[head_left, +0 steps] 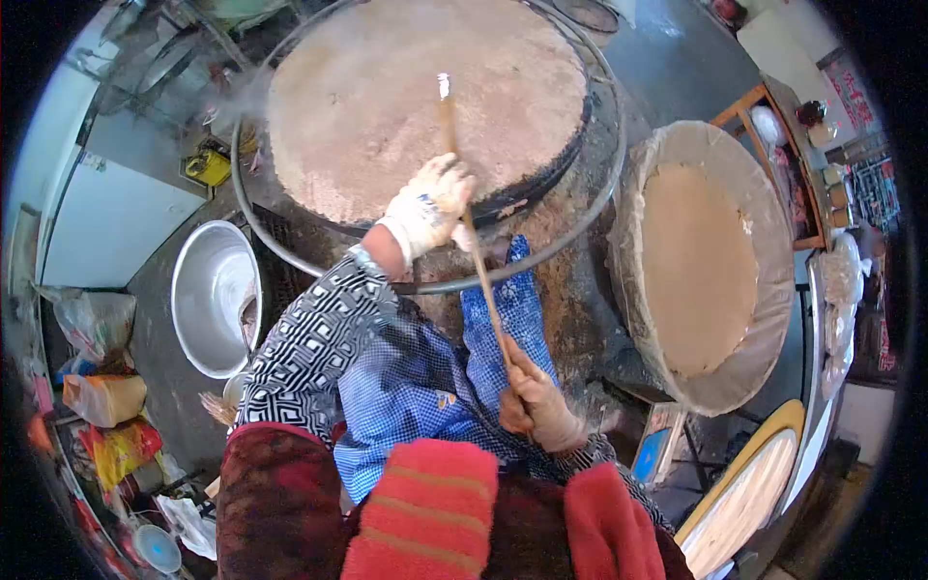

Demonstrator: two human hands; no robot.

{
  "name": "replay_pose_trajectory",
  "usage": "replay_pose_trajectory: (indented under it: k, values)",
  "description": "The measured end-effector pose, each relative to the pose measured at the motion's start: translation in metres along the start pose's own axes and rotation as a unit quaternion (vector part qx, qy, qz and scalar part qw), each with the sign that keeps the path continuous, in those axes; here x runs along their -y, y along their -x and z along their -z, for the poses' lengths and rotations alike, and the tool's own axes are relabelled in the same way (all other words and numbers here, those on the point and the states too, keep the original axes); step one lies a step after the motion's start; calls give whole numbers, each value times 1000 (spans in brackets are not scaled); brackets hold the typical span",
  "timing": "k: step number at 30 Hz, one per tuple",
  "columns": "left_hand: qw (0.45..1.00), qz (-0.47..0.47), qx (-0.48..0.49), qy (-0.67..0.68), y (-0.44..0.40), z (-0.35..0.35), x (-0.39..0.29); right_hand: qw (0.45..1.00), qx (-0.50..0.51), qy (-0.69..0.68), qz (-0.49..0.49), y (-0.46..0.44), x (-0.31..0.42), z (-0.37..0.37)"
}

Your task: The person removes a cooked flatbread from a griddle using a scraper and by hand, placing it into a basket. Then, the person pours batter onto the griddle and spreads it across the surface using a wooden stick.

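A long wooden stick (pixel 491 302) runs from my lap up over a big round pan (pixel 536 196) at the top centre. My left hand (pixel 432 205), in a whitish glove, is wrapped round its upper part near the pan's front edge. Lower down, my right hand (pixel 544 401), in a pale glove with bare fingers, grips the stick near its lower end. The stick's far tip, with a bright metallic-looking end, is over the brownish, grainy contents (pixel 367 126) of the pan. Steam blurs the pan's left side.
A metal ring (pixel 601 208) surrounds the pan. At the left stands a silver basin (pixel 193 300); at the right, a large cloth-lined container (pixel 633 290) holds brown material. A round wooden board (pixel 749 493) leans at the lower right. Plastic bags (pixel 104 398) lie far left.
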State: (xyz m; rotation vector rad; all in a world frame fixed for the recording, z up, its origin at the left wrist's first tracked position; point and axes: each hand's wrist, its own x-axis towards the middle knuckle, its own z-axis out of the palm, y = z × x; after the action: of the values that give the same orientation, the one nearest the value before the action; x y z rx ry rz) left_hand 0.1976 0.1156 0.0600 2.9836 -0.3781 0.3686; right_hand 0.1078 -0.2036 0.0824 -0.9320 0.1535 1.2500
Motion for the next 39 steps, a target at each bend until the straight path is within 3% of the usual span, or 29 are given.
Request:
replay_pose_trajectory:
  k: [3, 5, 7, 9, 10, 11, 12, 13, 16, 19, 21, 23, 25, 27, 29, 31, 34, 35, 36, 37, 39]
  values:
    - [995, 90, 19, -27, 45, 23, 22, 999, 25, 46, -4, -24, 5, -16]
    - [985, 130, -102, 43, 78, 51, 20, 983, -18, 180, 19, -35, 17, -28]
    - [965, 209, -154, -40, 131, 58, 19, 969, -46, 235, 67, -37, 35, -38]
    - [976, 195, -72, -67, 185, 49, 30, 952, -127, 203, 190, -47, 55, -28]
    - [976, 198, 40, -77, 211, 29, 40, 964, -94, 178, 175, -62, 61, -21]
    - [980, 177, 20, -88, 219, 28, 33, 973, -61, 155, 161, -78, 68, -17]
    - [973, 198, 73, -92, 218, 25, 35, 967, -100, 208, 107, -86, 71, -33]
    - [964, 216, 124, -97, 212, 21, 39, 969, -34, 222, 98, -102, 67, -32]
    - [967, 207, 85, -122, 207, 20, 25, 960, -13, 269, 72, -109, 72, -72]
    - [961, 234, 68, -129, 189, 12, -8, 954, -30, 260, 148, -102, 64, -86]
    - [955, 265, 72, -114, 169, 3, -37, 957, -72, 252, 127, -99, 43, -75]
    - [952, 293, 58, -75, 148, -7, -70, 969, -16, 239, 55, -101, 12, -67]
    - [958, 274, -20, 78, 141, -22, -88, 968, 18, 248, 23, -77, 12, -67]
    - [945, 193, -201, 172, 137, -13, -112, 951, -9, 295, 89, -45, 10, -48]
    - [952, 139, -235, 138, 110, 15, -110, 944, -86, 293, 126, -8, 3, -15]
    - [970, 61, -165, 167, 48, 49, -96, 938, -127, 290, 143, 27, -4, 5]
    - [994, -74, -33, 77, -47, 31, -82, 935, -286, 152, 147, 56, -1, 0]
    - [994, -99, 17, 54, -71, 10, -79, 934, -288, 151, 151, 53, 3, 3]
    - [979, -121, 152, -67, -89, -15, -76, 966, -219, 78, 116, 48, 9, 6]
    - [986, -163, 35, 0, -85, -46, -69, 986, -147, 5, 78, 45, 13, 9]
    - [988, -96, 119, 27, -87, -10, -82, 988, -140, -17, 67, 33, 26, 15]
